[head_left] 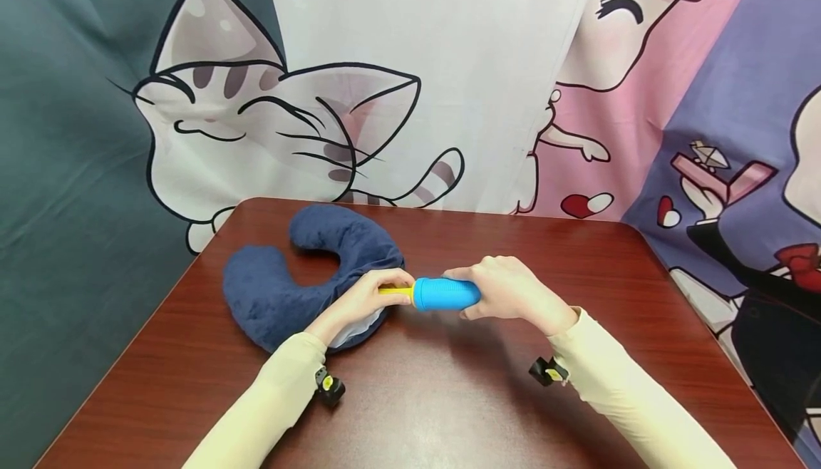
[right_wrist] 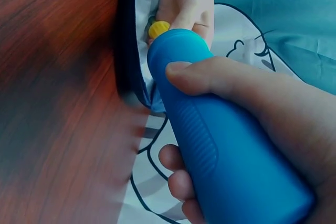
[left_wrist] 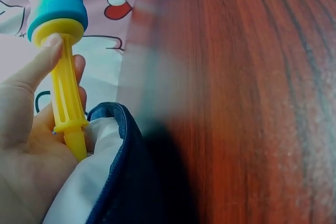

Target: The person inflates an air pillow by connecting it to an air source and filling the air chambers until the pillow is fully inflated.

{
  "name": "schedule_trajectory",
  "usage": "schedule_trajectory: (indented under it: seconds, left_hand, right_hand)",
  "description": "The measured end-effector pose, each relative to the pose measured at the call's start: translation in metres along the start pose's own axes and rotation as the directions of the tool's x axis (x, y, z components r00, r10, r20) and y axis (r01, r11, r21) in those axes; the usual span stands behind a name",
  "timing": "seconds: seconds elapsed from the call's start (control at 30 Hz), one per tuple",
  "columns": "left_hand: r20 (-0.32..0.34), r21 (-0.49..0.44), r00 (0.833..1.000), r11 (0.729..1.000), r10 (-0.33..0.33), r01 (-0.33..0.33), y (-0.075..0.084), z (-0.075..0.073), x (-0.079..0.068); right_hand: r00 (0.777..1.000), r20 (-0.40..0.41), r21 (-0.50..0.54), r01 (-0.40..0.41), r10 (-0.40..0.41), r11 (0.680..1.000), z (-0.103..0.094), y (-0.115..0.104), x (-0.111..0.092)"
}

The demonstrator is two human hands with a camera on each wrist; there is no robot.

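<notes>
A blue hand air pump (head_left: 445, 294) with a yellow nozzle (left_wrist: 65, 87) is held level above the table, between both hands. The thumb and fingers of my left hand (head_left: 367, 295) pinch the nozzle. Around the blue barrel (right_wrist: 231, 145), my right hand (head_left: 513, 289) is wrapped, thumb along the top. Just under my left hand lies a navy U-shaped neck pillow (head_left: 272, 301), its edge opened along a zipper (left_wrist: 118, 156) with a white inner part (left_wrist: 92, 179) showing. Near this opening is the nozzle's tip; whether it touches the white part I cannot tell.
The reddish-brown wooden table (head_left: 449, 405) extends to both sides and toward the front. Behind it hangs a cloth backdrop (head_left: 449, 63) with printed cartoon cats, close to the table's back edge. A small black camera sits on each wrist.
</notes>
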State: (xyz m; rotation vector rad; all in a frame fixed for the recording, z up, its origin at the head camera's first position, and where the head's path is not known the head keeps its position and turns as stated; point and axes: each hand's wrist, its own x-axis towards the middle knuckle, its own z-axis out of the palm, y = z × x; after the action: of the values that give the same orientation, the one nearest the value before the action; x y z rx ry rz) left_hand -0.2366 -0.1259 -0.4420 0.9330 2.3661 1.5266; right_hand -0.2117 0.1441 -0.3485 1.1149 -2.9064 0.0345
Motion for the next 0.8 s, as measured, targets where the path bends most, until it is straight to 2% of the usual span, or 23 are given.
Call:
schedule_trajectory:
  seconds: [0.2, 0.47, 0.6, 0.7, 0.8]
  left_hand:
    - [0.005, 0.036, 1.000, 0.999, 0.001, -0.002, 0.000, 0.001, 0.000]
    - [-0.010, 0.063, 1.000, 0.998, -0.030, 0.030, 0.001, 0.003, 0.001]
    - [-0.006, 0.049, 0.999, 0.998, -0.037, 0.038, 0.008, 0.003, 0.000]
    - [-0.007, 0.043, 0.999, 0.998, -0.039, 0.040, 0.009, 0.003, -0.001]
    - [-0.010, 0.044, 0.999, 0.998, -0.045, 0.046, 0.002, 0.004, 0.001]
  right_hand:
    - [1.000, 0.007, 0.017, 0.005, -0.005, 1.000, 0.000, 0.004, -0.004]
    - [0.999, 0.039, 0.039, -0.011, 0.009, 0.999, -0.005, 0.012, -0.012]
    - [0.998, 0.051, 0.041, -0.024, 0.022, 0.999, -0.009, 0.020, -0.020]
    - [0.998, 0.050, 0.037, -0.035, 0.033, 0.999, -0.012, 0.026, -0.027]
    - [0.998, 0.043, 0.032, -0.043, 0.041, 0.999, -0.015, 0.032, -0.037]
